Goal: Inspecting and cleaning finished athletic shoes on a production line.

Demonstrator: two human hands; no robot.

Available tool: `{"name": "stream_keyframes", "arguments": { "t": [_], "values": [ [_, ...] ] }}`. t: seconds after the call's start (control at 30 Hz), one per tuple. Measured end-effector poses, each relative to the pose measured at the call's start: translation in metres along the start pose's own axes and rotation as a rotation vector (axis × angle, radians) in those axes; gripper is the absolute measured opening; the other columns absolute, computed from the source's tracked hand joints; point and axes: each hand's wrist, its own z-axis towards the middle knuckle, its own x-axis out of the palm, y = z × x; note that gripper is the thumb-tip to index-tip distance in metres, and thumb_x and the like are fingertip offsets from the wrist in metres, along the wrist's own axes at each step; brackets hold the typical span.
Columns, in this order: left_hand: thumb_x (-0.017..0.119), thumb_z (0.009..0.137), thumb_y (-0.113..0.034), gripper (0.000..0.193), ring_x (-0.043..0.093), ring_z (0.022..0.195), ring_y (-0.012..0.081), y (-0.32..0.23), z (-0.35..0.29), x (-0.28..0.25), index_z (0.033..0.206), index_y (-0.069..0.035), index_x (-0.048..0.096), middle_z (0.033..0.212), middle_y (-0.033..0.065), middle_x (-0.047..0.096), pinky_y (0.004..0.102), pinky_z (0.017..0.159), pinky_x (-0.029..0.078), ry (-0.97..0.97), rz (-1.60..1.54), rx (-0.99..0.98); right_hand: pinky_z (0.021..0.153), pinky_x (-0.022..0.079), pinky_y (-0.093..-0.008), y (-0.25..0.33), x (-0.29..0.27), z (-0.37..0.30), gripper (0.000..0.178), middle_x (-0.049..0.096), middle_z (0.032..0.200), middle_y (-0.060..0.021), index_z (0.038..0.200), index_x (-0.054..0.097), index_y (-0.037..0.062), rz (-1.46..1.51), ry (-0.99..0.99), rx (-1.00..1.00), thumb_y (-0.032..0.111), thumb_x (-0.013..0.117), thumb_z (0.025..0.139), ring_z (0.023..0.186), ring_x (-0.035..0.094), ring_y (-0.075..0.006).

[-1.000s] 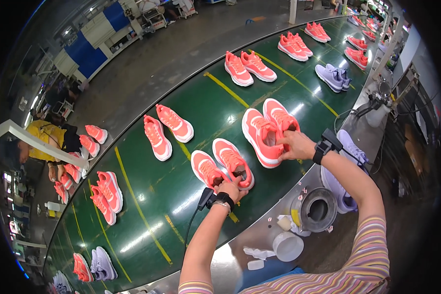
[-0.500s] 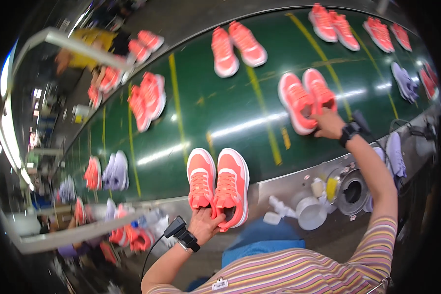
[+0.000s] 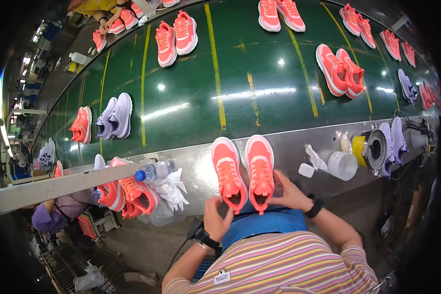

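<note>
A pair of coral sneakers with white soles lies close to me, toes away: the left sneaker and the right sneaker, a small gap between them. Their toes are over the metal ledge, their heels toward my lap. My left hand is at the left sneaker's heel, thumb and fingers apart beside it. My right hand holds the right sneaker near its heel, the thumb at the collar and a finger along the outer side. Farther right on the green belt sits another coral pair.
Left on the ledge are a water bottle, white crumpled paper and more coral sneakers. A white cup, a yellow-and-metal roll and lilac shoes stand to the right. A co-worker's hands handle sneakers across the belt.
My right hand has left the coral pair on the belt and come back to the near right sneaker. My left hand no longer grips both heels. The view has shifted.
</note>
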Motion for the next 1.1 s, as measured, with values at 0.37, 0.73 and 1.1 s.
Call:
{"name": "stream_keyframes", "arguments": {
  "t": [0.37, 0.73, 1.1],
  "values": [
    [0.055, 0.077, 0.007, 0.046, 0.055, 0.101, 0.0193, 0.074, 0.036, 0.009, 0.121, -0.001, 0.044, 0.113, 0.0086, 0.054, 0.0331, 0.086, 0.046, 0.334, -1.18, -0.639, 0.089, 0.045, -0.0325, 0.007, 0.034, 0.011, 0.038, 0.054, 0.117, -0.0085, 0.121, 0.047, 0.0024, 1.195, -0.237, 0.356, -0.002, 0.05, 0.083, 0.105, 0.054, -0.0183],
    [0.057, 0.079, 0.004, 0.047, 0.05, 0.11, 0.0209, 0.092, 0.024, 0.013, 0.123, -0.004, 0.043, 0.12, 0.0081, 0.05, 0.0353, 0.094, 0.043, 0.428, -1.43, -0.75, 0.089, 0.045, -0.0315, -0.009, 0.051, 0.003, 0.034, 0.053, 0.118, -0.0098, 0.121, 0.046, 0.0022, 1.456, -0.247, 0.381, 0.004, 0.048, 0.087, 0.103, 0.055, -0.0185],
    [0.059, 0.083, -0.005, 0.045, 0.05, 0.111, 0.0194, 0.112, 0.02, 0.022, 0.125, -0.005, 0.042, 0.123, 0.007, 0.049, 0.0347, 0.095, 0.042, 0.462, -1.511, -0.711, 0.089, 0.046, -0.0337, -0.016, 0.052, 0.002, 0.031, 0.055, 0.116, -0.011, 0.117, 0.049, 0.0016, 1.494, -0.187, 0.355, 0.011, 0.052, 0.088, 0.101, 0.056, -0.0192]
  ]
}}
